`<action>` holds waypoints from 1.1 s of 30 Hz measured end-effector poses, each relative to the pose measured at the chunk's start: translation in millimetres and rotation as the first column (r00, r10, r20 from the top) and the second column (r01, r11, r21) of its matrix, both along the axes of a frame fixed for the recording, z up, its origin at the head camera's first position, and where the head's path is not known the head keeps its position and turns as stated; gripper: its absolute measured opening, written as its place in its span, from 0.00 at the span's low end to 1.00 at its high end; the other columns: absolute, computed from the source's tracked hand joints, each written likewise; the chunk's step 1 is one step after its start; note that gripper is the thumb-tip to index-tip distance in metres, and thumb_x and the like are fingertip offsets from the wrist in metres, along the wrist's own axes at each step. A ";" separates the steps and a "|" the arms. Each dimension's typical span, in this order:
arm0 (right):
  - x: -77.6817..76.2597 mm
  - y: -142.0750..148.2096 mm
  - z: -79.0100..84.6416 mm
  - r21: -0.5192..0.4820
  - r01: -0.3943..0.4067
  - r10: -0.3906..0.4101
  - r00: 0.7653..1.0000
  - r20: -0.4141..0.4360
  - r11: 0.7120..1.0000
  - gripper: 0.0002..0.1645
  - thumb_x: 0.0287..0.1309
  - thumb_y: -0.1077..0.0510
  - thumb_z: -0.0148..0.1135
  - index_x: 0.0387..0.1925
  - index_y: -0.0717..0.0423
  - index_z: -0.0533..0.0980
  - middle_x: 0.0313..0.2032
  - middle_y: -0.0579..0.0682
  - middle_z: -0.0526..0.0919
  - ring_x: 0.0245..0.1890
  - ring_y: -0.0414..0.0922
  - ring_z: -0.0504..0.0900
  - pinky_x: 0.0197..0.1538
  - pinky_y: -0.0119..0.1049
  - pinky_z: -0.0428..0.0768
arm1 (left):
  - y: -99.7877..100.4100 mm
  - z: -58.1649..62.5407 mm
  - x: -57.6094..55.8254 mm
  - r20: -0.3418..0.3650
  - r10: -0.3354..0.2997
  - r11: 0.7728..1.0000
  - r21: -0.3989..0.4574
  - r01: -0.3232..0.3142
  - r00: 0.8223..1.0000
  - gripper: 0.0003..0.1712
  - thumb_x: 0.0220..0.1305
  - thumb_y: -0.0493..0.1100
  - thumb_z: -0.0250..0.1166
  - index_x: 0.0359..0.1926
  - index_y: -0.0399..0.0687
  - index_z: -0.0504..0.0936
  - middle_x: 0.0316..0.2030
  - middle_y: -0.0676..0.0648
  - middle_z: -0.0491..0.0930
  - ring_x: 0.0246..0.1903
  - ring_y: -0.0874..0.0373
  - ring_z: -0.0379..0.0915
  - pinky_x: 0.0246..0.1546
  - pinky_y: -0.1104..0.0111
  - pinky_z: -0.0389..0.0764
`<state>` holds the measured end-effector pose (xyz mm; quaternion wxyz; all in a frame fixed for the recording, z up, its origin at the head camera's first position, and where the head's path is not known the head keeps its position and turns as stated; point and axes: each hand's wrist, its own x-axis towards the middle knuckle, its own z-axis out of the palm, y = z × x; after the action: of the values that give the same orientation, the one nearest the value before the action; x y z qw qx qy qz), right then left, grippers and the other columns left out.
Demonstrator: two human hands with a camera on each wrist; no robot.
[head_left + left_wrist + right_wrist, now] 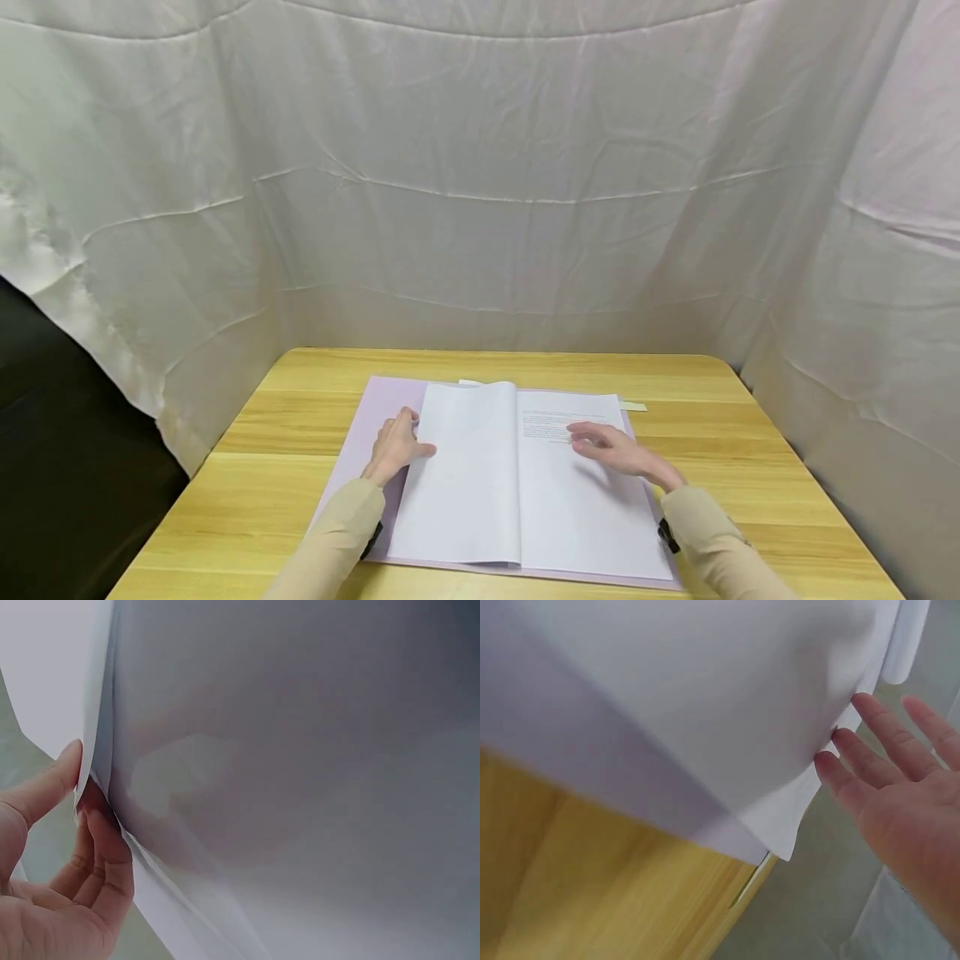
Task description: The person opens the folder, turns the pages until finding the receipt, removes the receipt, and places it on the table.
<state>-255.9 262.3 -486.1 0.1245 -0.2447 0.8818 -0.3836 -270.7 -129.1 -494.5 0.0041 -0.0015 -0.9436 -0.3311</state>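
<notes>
A large document with a lilac cover (390, 396) lies open on the table. Its left-hand page (459, 475) is blank, and its right-hand page (588, 525) carries a few lines of small print near the top. My left hand (396, 446) is at the left page's outer edge. In the left wrist view its thumb (56, 784) is on one side of the paper edge and its fingers on the other, pinching it. Over the right page is my right hand (615, 452), fingers extended. The right wrist view shows those fingertips (844, 742) at the paper's edge, contact unclear.
The wooden table (247, 483) runs beyond the document on all visible sides. A pale tab (633, 407) sticks out past its right edge. Light grey curtains (487, 208) hang behind and at both sides; something black (67, 467) is at far left.
</notes>
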 end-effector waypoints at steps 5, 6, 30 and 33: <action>-8.9 8.2 -0.4 -0.005 0.029 -0.029 0.999 -0.026 1.000 0.30 0.73 0.53 0.54 0.65 0.72 0.68 0.63 0.72 0.75 0.65 0.69 0.72 0.68 0.67 0.69 | 1.2 -1.3 0.5 -0.013 -0.015 1.000 0.024 0.015 1.000 0.47 0.47 0.38 0.79 0.66 0.30 0.66 0.28 0.44 0.78 0.26 0.54 0.71 0.26 0.68 0.72; -11.5 10.3 -1.5 -0.006 0.035 -0.035 0.999 -0.030 0.999 0.30 0.73 0.54 0.54 0.65 0.73 0.69 0.63 0.72 0.75 0.65 0.69 0.72 0.68 0.67 0.69 | 1.3 -1.2 0.9 -0.017 -0.018 0.999 0.027 0.018 1.000 0.48 0.47 0.38 0.80 0.66 0.29 0.65 0.27 0.44 0.77 0.26 0.54 0.70 0.26 0.68 0.71; -52.0 27.8 -12.0 0.091 0.228 -0.211 0.963 -0.165 0.969 0.26 0.66 0.61 0.61 0.61 0.71 0.72 0.62 0.74 0.74 0.67 0.74 0.66 0.70 0.71 0.62 | 3.8 -5.3 -1.8 -0.047 -0.285 0.957 0.048 0.287 0.957 0.29 0.54 0.27 0.68 0.59 0.29 0.77 0.62 0.30 0.76 0.67 0.32 0.67 0.70 0.42 0.67; -52.5 29.0 -9.3 0.107 0.232 -0.211 0.961 -0.181 0.967 0.26 0.65 0.61 0.62 0.60 0.72 0.72 0.62 0.75 0.74 0.66 0.75 0.67 0.69 0.71 0.64 | 3.4 -5.7 -1.4 -0.037 -0.311 0.949 0.042 0.312 0.950 0.27 0.56 0.27 0.67 0.58 0.30 0.77 0.64 0.30 0.75 0.68 0.33 0.66 0.72 0.43 0.66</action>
<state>-308.4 291.4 -495.4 0.0214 -0.1673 0.9337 -0.3159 -272.0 -125.7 -500.2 -0.0340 -0.1553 -0.9232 -0.3498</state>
